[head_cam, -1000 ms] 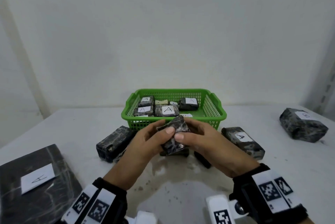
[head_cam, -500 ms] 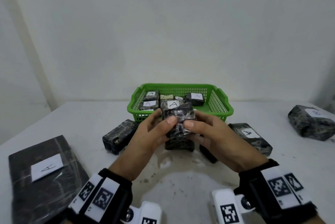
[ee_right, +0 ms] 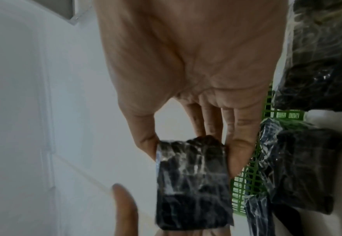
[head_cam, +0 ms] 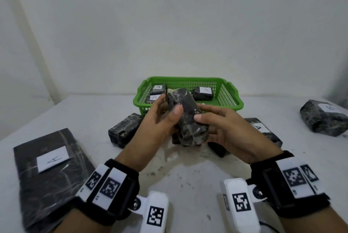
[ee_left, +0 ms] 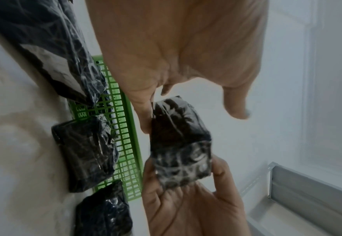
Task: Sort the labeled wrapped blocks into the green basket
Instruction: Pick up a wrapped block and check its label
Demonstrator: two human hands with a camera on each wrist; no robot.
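both hands hold one dark wrapped block point(head_cam: 185, 117) above the table point(head_cam: 188, 172): left hand point(head_cam: 160, 125) pinches its far end, right hand point(head_cam: 226, 129) grips the near end. just behind stands the green basket point(head_cam: 233, 99), holding blocks labeled a point(head_cam: 203, 92).

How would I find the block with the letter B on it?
Start at the green basket in the middle of the white table. Look far to its right, near the table's edge, for a dark wrapped block lying alone. Its white label reads B, while the other labels you can read say A.
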